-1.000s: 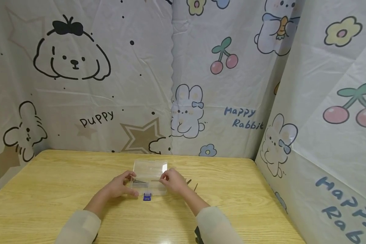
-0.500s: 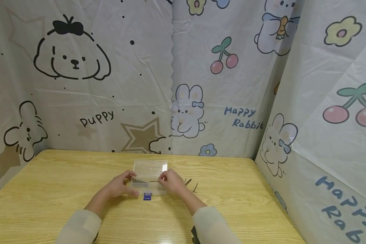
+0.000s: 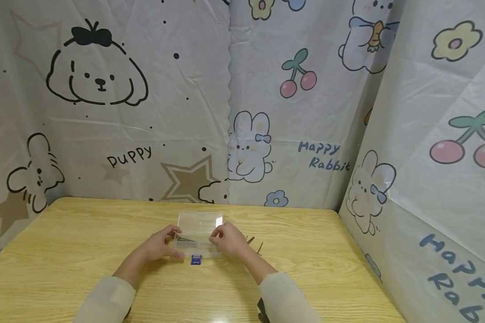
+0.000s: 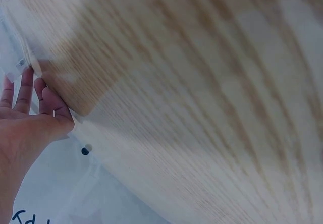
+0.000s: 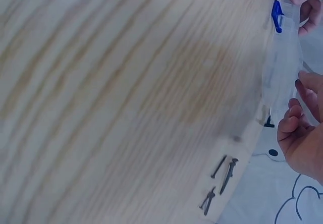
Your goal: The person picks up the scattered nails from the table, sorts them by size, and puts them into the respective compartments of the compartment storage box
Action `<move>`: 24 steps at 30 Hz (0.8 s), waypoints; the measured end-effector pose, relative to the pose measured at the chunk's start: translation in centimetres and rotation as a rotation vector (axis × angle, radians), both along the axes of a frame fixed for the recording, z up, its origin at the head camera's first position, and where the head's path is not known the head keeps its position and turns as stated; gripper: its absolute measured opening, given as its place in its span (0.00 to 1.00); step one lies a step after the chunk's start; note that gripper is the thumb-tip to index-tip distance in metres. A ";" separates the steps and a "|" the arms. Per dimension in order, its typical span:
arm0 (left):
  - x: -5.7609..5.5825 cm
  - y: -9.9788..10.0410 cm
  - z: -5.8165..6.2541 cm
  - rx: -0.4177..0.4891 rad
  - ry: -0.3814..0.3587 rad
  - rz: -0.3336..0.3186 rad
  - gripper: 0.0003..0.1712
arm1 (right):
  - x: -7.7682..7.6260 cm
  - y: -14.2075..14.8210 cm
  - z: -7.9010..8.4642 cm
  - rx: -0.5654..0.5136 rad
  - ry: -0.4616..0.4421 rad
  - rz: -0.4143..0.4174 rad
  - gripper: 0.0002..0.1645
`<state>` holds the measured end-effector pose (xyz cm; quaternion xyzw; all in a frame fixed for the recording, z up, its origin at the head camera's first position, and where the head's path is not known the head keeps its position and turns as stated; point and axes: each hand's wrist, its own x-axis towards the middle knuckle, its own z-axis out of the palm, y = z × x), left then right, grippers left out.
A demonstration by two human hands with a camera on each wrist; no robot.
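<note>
A clear plastic compartment box (image 3: pixel 190 252) with a blue latch (image 3: pixel 196 259) lies on the table, its transparent lid (image 3: pixel 200 223) raised at the back. My left hand (image 3: pixel 161 244) grips the box's left end, thumb in front and fingers behind. Dark screws (image 3: pixel 186 239) lie in the left compartment. My right hand (image 3: pixel 227 240) is over the right compartment with thumb and fingertips drawn together; I cannot tell whether a screw is between them. In the right wrist view its curled fingers (image 5: pixel 291 120) are right by the box's edge.
Several loose dark screws (image 5: pixel 229 176) lie on the wooden table (image 3: pixel 307 251) to the right of the box, partly behind my right forearm in the head view. A printed cloth (image 3: pixel 165 112) hangs behind the table and along its sides.
A thin screw seen at my right fingertips over the box half a second ago no longer shows. My right hand has shifted only slightly; my left hand keeps its grip on the box.
</note>
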<state>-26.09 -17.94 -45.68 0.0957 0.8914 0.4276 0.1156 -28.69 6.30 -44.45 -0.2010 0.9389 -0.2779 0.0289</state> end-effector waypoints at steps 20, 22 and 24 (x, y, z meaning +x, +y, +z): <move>-0.1 0.0 -0.3 0.006 0.003 -0.006 0.43 | 0.5 7.2 0.4 0.017 0.015 -0.028 0.08; -0.1 0.0 -0.2 0.007 0.002 -0.004 0.43 | 0.4 7.9 0.4 0.020 0.016 -0.032 0.08; -0.1 0.0 -0.1 0.003 0.005 -0.007 0.43 | 0.3 8.6 0.3 0.016 0.012 -0.040 0.08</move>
